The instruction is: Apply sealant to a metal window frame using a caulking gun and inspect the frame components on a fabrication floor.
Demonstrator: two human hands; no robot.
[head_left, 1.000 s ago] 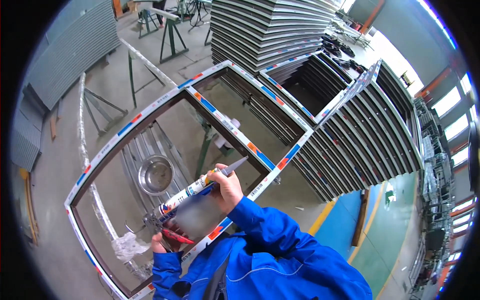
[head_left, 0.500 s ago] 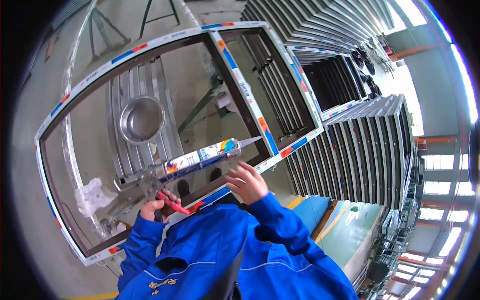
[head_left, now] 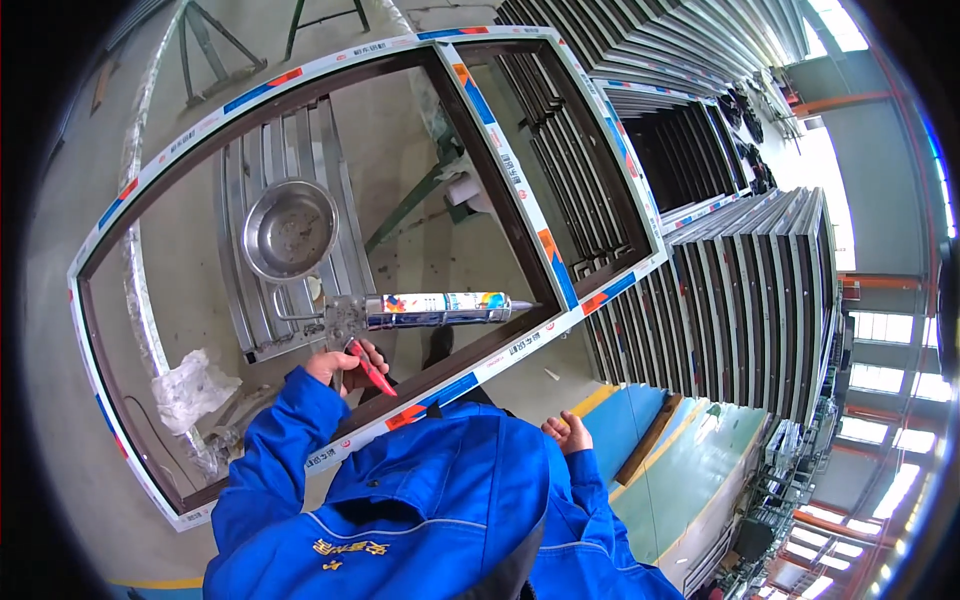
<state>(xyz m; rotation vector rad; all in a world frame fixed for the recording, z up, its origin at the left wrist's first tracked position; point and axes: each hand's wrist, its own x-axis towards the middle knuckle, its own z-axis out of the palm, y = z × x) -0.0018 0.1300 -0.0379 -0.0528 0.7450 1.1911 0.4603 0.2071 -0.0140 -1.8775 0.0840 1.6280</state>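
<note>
My left hand (head_left: pixel 343 366) grips the red-handled trigger of a caulking gun (head_left: pixel 420 309). The gun holds a colourful sealant tube whose nozzle points right, at the inner corner of a large dark window frame (head_left: pixel 520 190) wrapped in white protective tape with blue and orange marks. The frame lies flat in front of me. My right hand (head_left: pixel 567 433) hangs free beside my blue jacket, below the frame's near edge, fingers loosely curled and holding nothing.
A round metal bowl (head_left: pixel 291 228) rests on metal rails under the frame. A crumpled white rag (head_left: pixel 193 387) lies at the lower left. Stacks of dark frames (head_left: pixel 760 290) stand to the right, metal trestles (head_left: pixel 220 40) at the back, and a blue-green floor strip (head_left: pixel 690 460) lies beside me.
My right hand has let go of the sealant tube and dropped to my side. The gun now points level toward the frame's right corner, held by my left hand alone.
</note>
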